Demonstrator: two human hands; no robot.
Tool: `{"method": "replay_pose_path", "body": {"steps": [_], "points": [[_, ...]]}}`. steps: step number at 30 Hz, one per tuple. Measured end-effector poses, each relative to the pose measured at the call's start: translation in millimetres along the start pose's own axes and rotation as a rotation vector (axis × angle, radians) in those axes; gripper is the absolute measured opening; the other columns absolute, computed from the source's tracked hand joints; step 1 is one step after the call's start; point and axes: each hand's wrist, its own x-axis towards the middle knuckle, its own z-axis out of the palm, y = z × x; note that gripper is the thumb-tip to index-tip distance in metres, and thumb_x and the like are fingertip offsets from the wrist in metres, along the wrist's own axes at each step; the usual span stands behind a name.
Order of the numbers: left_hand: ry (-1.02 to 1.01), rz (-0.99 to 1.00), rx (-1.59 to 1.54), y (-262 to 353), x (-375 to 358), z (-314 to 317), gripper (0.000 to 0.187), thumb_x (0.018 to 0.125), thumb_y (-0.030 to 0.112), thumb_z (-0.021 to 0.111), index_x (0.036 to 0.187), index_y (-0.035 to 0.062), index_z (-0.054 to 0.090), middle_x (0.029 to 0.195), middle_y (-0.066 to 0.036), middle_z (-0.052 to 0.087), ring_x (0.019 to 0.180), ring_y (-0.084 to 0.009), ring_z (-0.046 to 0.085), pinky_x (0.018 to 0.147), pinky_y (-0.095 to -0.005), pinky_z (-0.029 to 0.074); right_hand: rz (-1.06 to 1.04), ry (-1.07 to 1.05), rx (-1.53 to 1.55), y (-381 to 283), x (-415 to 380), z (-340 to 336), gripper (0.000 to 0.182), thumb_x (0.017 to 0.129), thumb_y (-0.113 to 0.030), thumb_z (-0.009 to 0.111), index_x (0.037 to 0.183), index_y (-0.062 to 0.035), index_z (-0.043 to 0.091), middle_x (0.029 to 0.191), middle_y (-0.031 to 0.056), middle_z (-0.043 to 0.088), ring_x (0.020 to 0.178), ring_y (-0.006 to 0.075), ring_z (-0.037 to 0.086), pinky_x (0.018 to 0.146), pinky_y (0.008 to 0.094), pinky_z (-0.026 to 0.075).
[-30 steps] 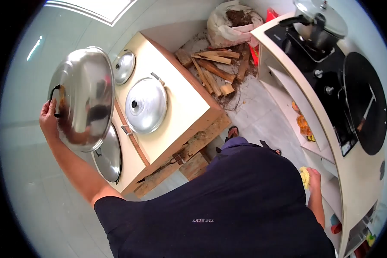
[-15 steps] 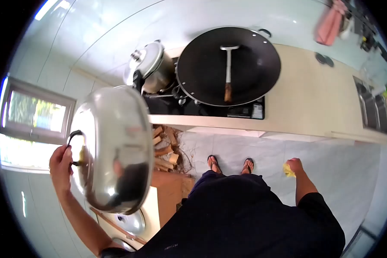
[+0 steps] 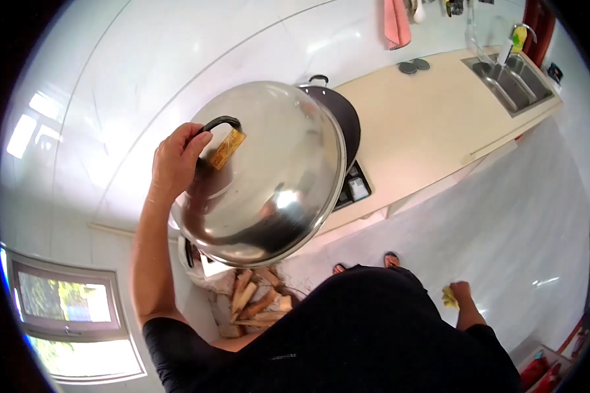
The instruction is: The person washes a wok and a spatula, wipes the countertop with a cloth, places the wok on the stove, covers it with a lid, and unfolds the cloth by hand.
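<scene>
Steel lid held high over the stove

Steel lid (image 3: 262, 173) hangs tilted above the black wok (image 3: 342, 118) on the counter (image 3: 413, 124), left hand (image 3: 177, 160) wrapped round its handle; it could slip and drop. Right hand (image 3: 459, 295) clutches a yellow cloth (image 3: 449, 298)
</scene>
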Motion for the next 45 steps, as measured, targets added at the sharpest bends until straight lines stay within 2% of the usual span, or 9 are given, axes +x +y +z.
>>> {"method": "replay_pose_path", "body": {"steps": [7, 8, 10, 13, 14, 16, 21, 39, 45], "points": [[0.415, -0.154, -0.963, -63, 26, -20, 0.025, 0.099, 0.021, 0.058, 0.110, -0.0013, 0.065, 0.077, 0.003, 0.058, 0.061, -0.0042, 0.048, 0.051, -0.0215, 0.037, -0.071, 0.010, -0.136, -39, -50, 60, 0.021, 0.084, -0.025, 0.057, 0.080, -0.0110, 0.073, 0.072, 0.0114, 0.071, 0.070, 0.0315, 0.070, 0.063, 0.0441, 0.055], [0.429, -0.176, -1.147, -67, 22, -12, 0.025, 0.099, 0.021, 0.058, 0.110, -0.0013, 0.065, 0.077, 0.003, 0.058, 0.062, -0.0043, 0.048, 0.051, -0.0215, 0.037, 0.233, 0.014, 0.377, -44, -46, 65, 0.019, 0.081, -0.027, 0.061, 0.077, -0.0116, 0.072, 0.073, 0.0134, 0.069, 0.072, 0.0308, 0.070, 0.064, 0.0451, 0.055], [0.419, -0.217, -1.449, -73, 7, 8, 0.025, 0.099, 0.021, 0.058, 0.110, -0.0012, 0.065, 0.077, 0.003, 0.058, 0.062, -0.0043, 0.048, 0.051, -0.0214, 0.037, -0.047, 0.129, 0.017, -52, -31, 52, 0.020, 0.080, -0.026, 0.064, 0.076, -0.0085, 0.071, 0.075, 0.0175, 0.068, 0.074, 0.0343, 0.070, 0.066, 0.0466, 0.054], [0.354, -0.275, -1.737, -87, -17, 40, 0.025, 0.099, 0.021, 0.058, 0.110, -0.0011, 0.065, 0.077, 0.003, 0.058, 0.062, -0.0045, 0.048, 0.052, -0.0214, 0.037, 0.084, 0.194, 0.275, -58, 4, 17, 0.020, 0.081, -0.023, 0.062, 0.076, -0.0051, 0.070, 0.076, 0.0194, 0.067, 0.076, 0.0375, 0.068, 0.067, 0.0482, 0.054], [0.320, -0.302, -1.810, -89, -25, 54, 0.025, 0.099, 0.021, 0.058, 0.110, -0.0010, 0.065, 0.077, 0.003, 0.058, 0.063, -0.0045, 0.048, 0.052, -0.0214, 0.037, -0.082, 0.229, 0.106, -58, 14, -3, 0.025, 0.082, -0.023, 0.059, 0.075, -0.0010, 0.070, 0.076, 0.0211, 0.068, 0.073, 0.0373, 0.068, 0.068, 0.0477, 0.054], [0.291, -0.352, -1.889, -96, -42, 75, 0.025, 0.099, 0.021, 0.058, 0.110, -0.0010, 0.065, 0.077, 0.003, 0.058, 0.063, -0.0046, 0.049, 0.053, -0.0214, 0.038, 0.412, 0.220, 0.950, -114, 1, -115, 0.029, 0.080, -0.022, 0.066, 0.082, 0.0061, 0.071, 0.072, 0.0171, 0.070, 0.066, 0.0238, 0.068, 0.062, 0.0379, 0.054], [0.282, -0.405, -1.984, -106, -63, 100, 0.025, 0.099, 0.021, 0.058, 0.110, -0.0008, 0.066, 0.077, 0.003, 0.058, 0.064, -0.0048, 0.049, 0.054, -0.0213, 0.038, 0.453, 0.251, 1.143, -112, 27, -154, 0.024, 0.084, -0.015, 0.069, 0.093, 0.0069, 0.069, 0.084, 0.0146, 0.071, 0.069, 0.0220, 0.067, 0.063, 0.0357, 0.055], [0.247, -0.374, -1.996, -94, 37, 91, 0.025, 0.099, 0.021, 0.059, 0.111, 0.0000, 0.067, 0.078, 0.003, 0.059, 0.068, -0.0054, 0.051, 0.059, -0.0210, 0.040, 0.520, 0.138, 0.778, -90, -18, -69, 0.030, 0.076, -0.023, 0.066, 0.082, 0.0052, 0.073, 0.071, 0.0177, 0.071, 0.066, 0.0256, 0.069, 0.063, 0.0400, 0.054], [0.231, -0.396, -1.957, -95, 33, 94, 0.025, 0.099, 0.021, 0.059, 0.111, 0.0002, 0.067, 0.078, 0.003, 0.059, 0.069, -0.0057, 0.052, 0.060, -0.0209, 0.041, 0.513, 0.217, 0.971, -99, -11, -83, 0.030, 0.079, -0.023, 0.069, 0.083, 0.0059, 0.073, 0.074, 0.0178, 0.071, 0.067, 0.0273, 0.069, 0.067, 0.0388, 0.055]]}}
